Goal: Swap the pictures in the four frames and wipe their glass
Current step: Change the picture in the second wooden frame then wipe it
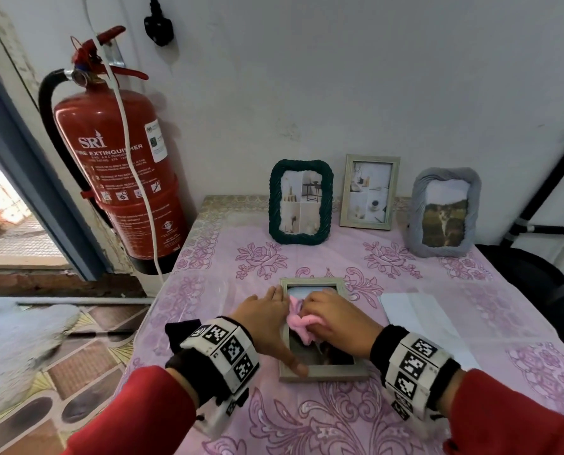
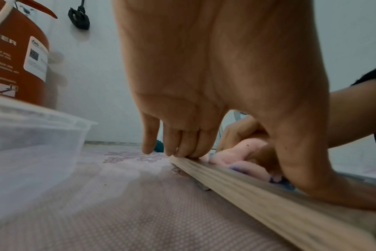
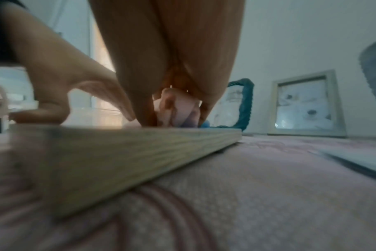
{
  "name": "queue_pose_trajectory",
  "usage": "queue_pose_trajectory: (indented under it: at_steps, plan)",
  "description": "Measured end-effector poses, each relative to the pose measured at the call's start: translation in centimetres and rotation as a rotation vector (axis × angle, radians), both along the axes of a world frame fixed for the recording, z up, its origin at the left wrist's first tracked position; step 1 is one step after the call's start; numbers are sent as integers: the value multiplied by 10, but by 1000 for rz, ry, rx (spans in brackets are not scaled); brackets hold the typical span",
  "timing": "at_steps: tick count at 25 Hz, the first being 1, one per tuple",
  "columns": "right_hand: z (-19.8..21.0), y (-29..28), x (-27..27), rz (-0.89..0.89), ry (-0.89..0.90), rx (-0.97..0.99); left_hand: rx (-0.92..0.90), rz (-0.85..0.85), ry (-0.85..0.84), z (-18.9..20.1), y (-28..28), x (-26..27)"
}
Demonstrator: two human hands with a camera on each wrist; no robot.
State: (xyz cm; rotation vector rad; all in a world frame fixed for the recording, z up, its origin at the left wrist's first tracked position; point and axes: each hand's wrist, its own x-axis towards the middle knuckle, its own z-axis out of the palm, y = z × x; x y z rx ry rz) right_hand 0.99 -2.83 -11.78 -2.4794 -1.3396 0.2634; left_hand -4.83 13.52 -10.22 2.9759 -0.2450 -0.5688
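Note:
A light wooden frame [image 1: 323, 372] lies flat on the pink floral tablecloth [image 1: 307, 421], glass up. My left hand [image 1: 269, 326] presses on its left rail, fingers at the far corner and thumb at the near corner. My right hand [image 1: 338, 323] grips a bunched pink cloth [image 1: 302, 323] against the glass. In the right wrist view the cloth [image 3: 176, 108] sits under the curled fingers [image 3: 144, 101], on the frame [image 3: 118, 152]. Three frames stand against the wall: green rope [image 1: 301, 201], pale wood [image 1: 369, 192] and grey [image 1: 445, 211].
A clear plastic container [image 2: 32, 135] sits on the table just left of the frame. White sheets [image 1: 415, 310] lie to its right. A red fire extinguisher [image 1: 119, 165] hangs on the wall past the table's left edge. A black object [image 1: 530, 280] sits beyond the right edge.

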Motion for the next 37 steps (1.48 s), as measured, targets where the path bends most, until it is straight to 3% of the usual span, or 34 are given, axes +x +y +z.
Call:
queue_pose_trajectory:
  at_steps: [4,7,10,15,20,26,31,37]
  plan:
    - [3,-18,-26,101,11,-2,90,-15,-15,5,-3,1]
    - [10,-35,-35,135,-111,-70,97,-28,-8,6,-2,-1]
    - [13,-35,-25,92,-271,-208,91,-21,9,4,-1,0]
    - [8,-14,10,1,-332,-285,61,-24,8,2,-1,0]
    - [4,11,19,-36,-162,-166,25,-17,7,2,-1,-1]
    - [4,-15,-22,120,-68,-109,51,8,1,0,0,0]
    - [15,-38,-33,181,-530,-278,57,-2,18,3,1,0]
    - [19,-14,4,27,-644,-403,56,-9,19,1,1,-1]
